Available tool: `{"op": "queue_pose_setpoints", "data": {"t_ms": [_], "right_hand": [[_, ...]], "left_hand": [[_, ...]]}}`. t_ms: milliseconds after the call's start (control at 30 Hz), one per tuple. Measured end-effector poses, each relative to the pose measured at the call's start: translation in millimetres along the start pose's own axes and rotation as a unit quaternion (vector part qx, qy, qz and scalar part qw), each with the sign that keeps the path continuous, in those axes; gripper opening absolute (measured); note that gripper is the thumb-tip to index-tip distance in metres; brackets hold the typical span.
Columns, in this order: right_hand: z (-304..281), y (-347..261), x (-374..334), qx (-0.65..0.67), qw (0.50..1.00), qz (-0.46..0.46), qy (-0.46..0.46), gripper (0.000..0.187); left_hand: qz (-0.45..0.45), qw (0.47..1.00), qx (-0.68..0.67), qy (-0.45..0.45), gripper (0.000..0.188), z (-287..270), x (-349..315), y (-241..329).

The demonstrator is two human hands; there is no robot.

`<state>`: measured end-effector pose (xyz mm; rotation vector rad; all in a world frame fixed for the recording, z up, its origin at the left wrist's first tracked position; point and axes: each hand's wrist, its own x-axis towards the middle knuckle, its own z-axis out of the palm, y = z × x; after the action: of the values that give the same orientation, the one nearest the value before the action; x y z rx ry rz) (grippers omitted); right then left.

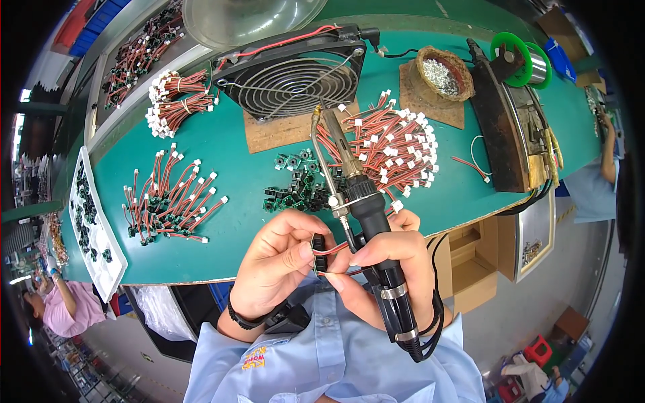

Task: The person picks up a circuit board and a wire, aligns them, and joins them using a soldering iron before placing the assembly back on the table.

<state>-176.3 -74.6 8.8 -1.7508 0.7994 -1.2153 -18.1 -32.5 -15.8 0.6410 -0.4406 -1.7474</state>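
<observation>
Just beyond the table's near edge, my left hand [269, 262] pinches a small black part with a green edge [319, 252] between thumb and fingers. A soldering iron [369, 208] with a metal solder feed tube lies in my right hand [410, 258], its tip pointing away toward the fan. Fingertips of that same hand also hold a thin red and dark wire lead [336, 249] that reaches the black part. Whether the wire is joined to it I cannot tell. Beyond my hands lies a pile of small green boards with black parts [299, 191].
A black fan with a wire guard [295, 77] stands at the back. Bundles of wire leads with white connectors [403, 144] lie right of it; wired boards [171, 198] lie left. A bowl of solder bits [443, 74], green solder spool [510, 57] and white tray [101, 235] flank them.
</observation>
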Motion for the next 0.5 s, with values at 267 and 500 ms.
{"op": "queue_pose_setpoints", "data": {"t_ms": [267,500], "right_hand": [[0.3,-2.4,1.1,0.009,1.000,-0.007,0.015,0.042],[-0.1,-1.2,-2.3,0.008,1.000,-0.010,0.008,0.041]], "left_hand": [[0.012,1.000,-0.011,-0.012,0.022,0.1,0.7,-3.2],[0.007,0.999,-0.021,-0.025,0.021,0.4,1.4,-4.2]]}}
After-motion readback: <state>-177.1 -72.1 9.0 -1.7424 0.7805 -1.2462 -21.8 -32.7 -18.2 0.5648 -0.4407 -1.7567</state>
